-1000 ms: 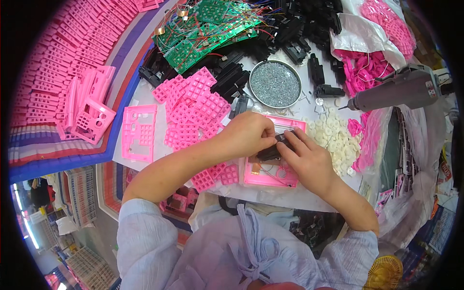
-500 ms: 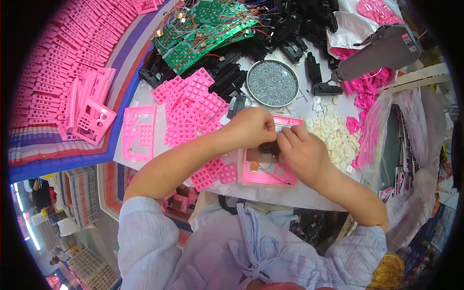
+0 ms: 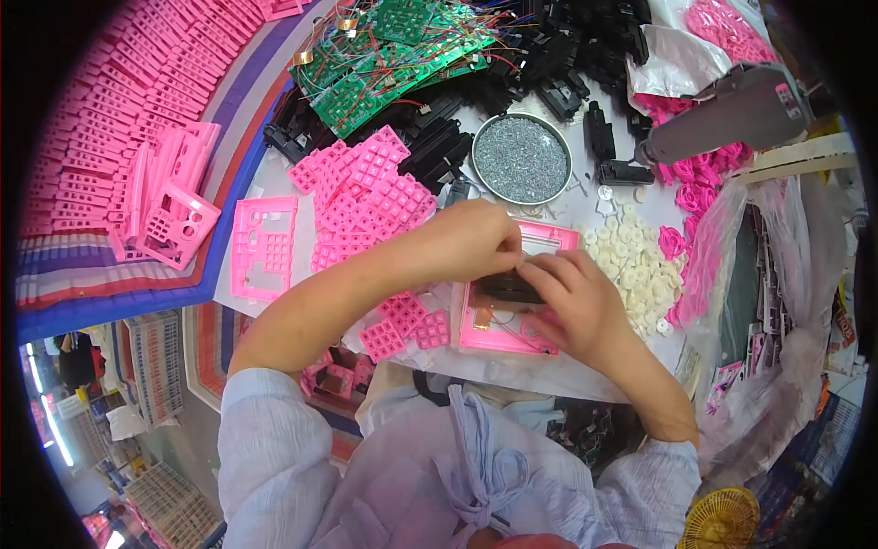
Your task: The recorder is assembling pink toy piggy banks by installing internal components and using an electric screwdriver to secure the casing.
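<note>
A pink plastic housing (image 3: 494,344) lies in front of me, with a dark part (image 3: 501,287) and thin wires inside it. Over its upper left side my left hand (image 3: 477,240) is closed, thumb and finger pinched; what they hold is hidden. My right hand (image 3: 578,297) comes from the right with bent fingers, its fingertips meeting those of the left just above the dark part. Whatever sits between the fingertips is too small to tell. Left of my forearm, pink keypad pieces (image 3: 366,197) are heaped, and another pink housing (image 3: 242,261) lies flat.
A round dish (image 3: 567,165) of small screws stands behind my hands, beside white round pieces (image 3: 631,265). Farther back are green circuit boards (image 3: 393,69) with wires and black plastic parts (image 3: 599,133). A grey power screwdriver (image 3: 722,119) hangs at right. Stacked pink housings (image 3: 119,119) fill the left.
My right hand has turned a little and its thumb has spread away from the fingers, showing more of the dark part. My left hand has stayed nearly in place.
</note>
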The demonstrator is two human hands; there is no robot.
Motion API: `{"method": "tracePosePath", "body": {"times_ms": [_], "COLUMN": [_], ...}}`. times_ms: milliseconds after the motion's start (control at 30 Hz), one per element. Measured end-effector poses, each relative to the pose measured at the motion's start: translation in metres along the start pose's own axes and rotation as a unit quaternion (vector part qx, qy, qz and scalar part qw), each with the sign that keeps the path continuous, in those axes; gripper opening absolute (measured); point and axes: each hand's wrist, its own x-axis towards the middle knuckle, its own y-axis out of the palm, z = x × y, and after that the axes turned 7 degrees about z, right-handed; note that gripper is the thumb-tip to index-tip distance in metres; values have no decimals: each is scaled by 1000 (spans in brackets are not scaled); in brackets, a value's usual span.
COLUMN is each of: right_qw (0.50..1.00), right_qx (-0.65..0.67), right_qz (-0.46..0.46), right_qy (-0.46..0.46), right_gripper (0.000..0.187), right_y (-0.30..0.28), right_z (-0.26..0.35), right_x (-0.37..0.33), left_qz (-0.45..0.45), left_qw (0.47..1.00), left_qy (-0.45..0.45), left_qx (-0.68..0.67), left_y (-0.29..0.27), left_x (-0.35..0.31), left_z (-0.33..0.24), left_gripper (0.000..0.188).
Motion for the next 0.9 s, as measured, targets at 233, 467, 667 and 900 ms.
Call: {"method": "tracePosePath", "body": {"times_ms": [233, 467, 667, 900], "right_qw": [915, 837, 845, 728], "right_qx": [81, 440, 518, 631], "right_qz": [-395, -324, -132, -244], "right_qy": [32, -30, -38, -114], "right_gripper": [26, 59, 51, 35], "right_y": [-52, -108, -93, -42], "right_z": [-40, -64, -62, 0], "right_x": [-32, 25, 38, 18], "left_qz": [-279, -237, -185, -202], "left_qw": [913, 901, 913, 944], "left_qy": [2, 18, 5, 196], "left_qx": [298, 364, 364, 173], "left_y": [-16, -12, -23, 20], "left_x": [60, 80, 77, -25], "left_z": [27, 39, 29, -31], "left_gripper": [19, 21, 23, 21]}}
